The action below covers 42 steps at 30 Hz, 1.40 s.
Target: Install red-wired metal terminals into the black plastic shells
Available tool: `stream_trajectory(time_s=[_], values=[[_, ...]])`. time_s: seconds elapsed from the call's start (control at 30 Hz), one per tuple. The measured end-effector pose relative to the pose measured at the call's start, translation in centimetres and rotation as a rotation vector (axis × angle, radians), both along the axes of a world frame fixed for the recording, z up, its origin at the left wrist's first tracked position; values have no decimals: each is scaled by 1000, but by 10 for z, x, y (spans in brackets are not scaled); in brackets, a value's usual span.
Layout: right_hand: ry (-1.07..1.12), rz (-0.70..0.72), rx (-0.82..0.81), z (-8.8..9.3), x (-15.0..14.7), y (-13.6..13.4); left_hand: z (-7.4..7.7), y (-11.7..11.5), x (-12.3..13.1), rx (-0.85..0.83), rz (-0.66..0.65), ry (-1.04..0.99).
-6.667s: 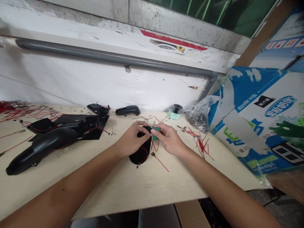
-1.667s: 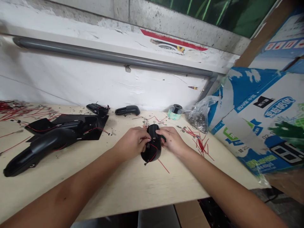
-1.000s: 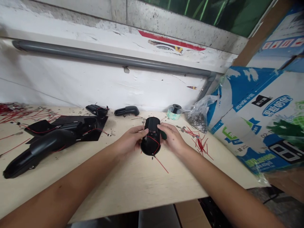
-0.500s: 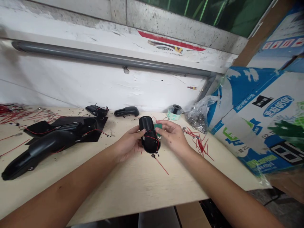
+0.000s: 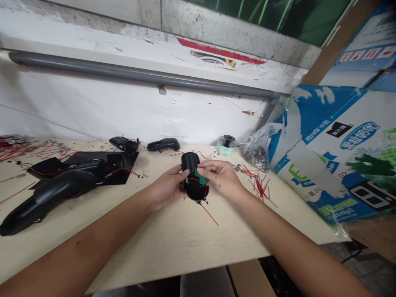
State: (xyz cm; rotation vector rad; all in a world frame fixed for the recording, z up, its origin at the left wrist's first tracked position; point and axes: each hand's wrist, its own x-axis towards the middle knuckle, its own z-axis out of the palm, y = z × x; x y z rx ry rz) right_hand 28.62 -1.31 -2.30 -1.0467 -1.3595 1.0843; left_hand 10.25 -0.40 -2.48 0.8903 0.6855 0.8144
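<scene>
My left hand (image 5: 168,185) is closed round the left side of a black plastic housing (image 5: 191,160), its hollow side facing up, with the thumb on its edge. Between the thumb and fingers of my right hand (image 5: 221,177) is a small green circuit board (image 5: 202,177), held over the lower, rounded part of the housing. A thin red wire runs inside the housing, and another red wire (image 5: 210,215) sticks out below it over the table. Whether the board touches the housing's inside I cannot tell.
Several black housings (image 5: 71,181) lie at the left, partly on a black sheet (image 5: 128,178). Red wires (image 5: 261,187) are scattered to the right. Behind them are a tape roll with a black spool (image 5: 229,141), a clear bag of small metal parts (image 5: 255,154) and a printed carton (image 5: 334,165).
My right hand has moved left with the green circuit board, from beside the housing to over its hollow. My left hand keeps its hold. The view has shifted slightly.
</scene>
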Motion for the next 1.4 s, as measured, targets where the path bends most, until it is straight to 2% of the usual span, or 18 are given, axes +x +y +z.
stream_trajectory(time_s=[0.17,0.47,0.67,0.93,1.13,1.3,1.4], values=[[-2,10,-36,3,-1,-2,-2,1,-2,30,-61,-22],[-33,65,-59,-2,-2,-1,-4,-1,1,102,-74,20],[-94,14,48,-2,-8,-2,-10,1,2,147,-48,53],[-110,6,43,-4,-11,-5,-15,-2,7,211,27,152],[-7,58,-43,0,-6,-2,-2,-5,6,57,-2,80],[221,-20,-14,4,3,2,10,-5,3,-39,25,-28],[235,-25,-55,0,2,4,12,-5,1,-49,-7,-60]])
